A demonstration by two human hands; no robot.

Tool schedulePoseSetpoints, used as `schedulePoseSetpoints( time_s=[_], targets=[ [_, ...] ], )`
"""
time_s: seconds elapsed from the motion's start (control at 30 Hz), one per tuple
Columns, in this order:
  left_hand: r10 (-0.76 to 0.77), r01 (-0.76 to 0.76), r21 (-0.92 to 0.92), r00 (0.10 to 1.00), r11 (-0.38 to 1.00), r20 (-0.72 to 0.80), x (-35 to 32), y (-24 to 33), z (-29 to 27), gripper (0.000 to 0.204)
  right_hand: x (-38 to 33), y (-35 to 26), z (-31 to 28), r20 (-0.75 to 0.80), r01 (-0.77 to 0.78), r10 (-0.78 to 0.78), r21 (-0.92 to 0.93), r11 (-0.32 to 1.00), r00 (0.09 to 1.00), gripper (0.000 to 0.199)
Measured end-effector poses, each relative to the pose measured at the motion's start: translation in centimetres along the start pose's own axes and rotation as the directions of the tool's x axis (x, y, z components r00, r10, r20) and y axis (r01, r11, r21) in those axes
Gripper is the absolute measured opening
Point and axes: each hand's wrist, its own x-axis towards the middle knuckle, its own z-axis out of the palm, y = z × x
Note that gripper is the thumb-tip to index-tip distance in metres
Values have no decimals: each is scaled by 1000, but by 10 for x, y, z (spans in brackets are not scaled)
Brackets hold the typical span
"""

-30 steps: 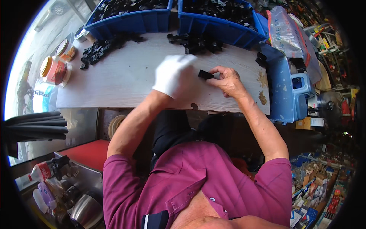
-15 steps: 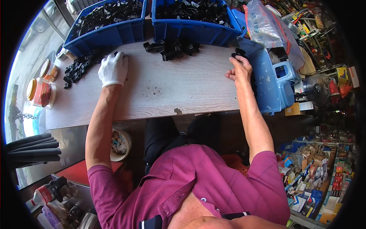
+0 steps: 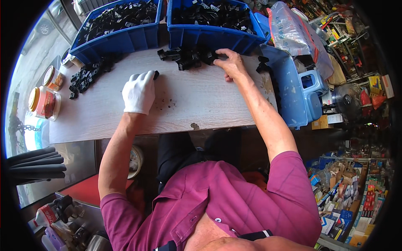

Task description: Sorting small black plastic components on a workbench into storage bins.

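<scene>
My left hand point(image 3: 139, 91), in a white knit glove, is closed over the left-middle of the table with a small black plastic part point(image 3: 156, 75) at its fingertips. Bare, my right hand point(image 3: 231, 65) reaches to the right end of a loose pile of black parts point(image 3: 187, 57) in front of the blue bins. Its thumb and forefinger are parted around a piece there, and I cannot tell whether they grip it. More black parts lie in a long cluster point(image 3: 88, 77) at the table's left. A few others point(image 3: 263, 65) sit by the right edge.
Two blue bins full of black parts, the left bin point(image 3: 119, 39) and the right bin point(image 3: 213, 35), line the far edge. A light blue tray point(image 3: 289, 90) stands at the right edge of the wooden table point(image 3: 201, 106). Lidded jars point(image 3: 44, 102) stand on the left.
My left hand has moved right and nearer, with a black part at its fingertips. My right hand has gone left from beside the light blue tray to the middle pile.
</scene>
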Motion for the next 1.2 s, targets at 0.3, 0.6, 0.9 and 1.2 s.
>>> schedulePoseSetpoints(
  time_s=[0.3,0.6,0.9,1.2],
  targets=[
    [-151,152,-40,988,988,10,2,-7,12,23,6,5,9,-33,122,-122,-9,993,992,42],
    [-29,32,-85,999,996,27,-3,-2,5,19,7,15,3,-16,107,-108,-56,993,994,45],
    [7,-5,-291,1000,957,7,-4,21,-1,22,-50,8,3,209,-52,64,-61,997,976,40],
    [195,-160,-470,980,868,26,14,91,18,29,-75,-3,23,236,63,-34,-118,991,971,30]
  ],
)
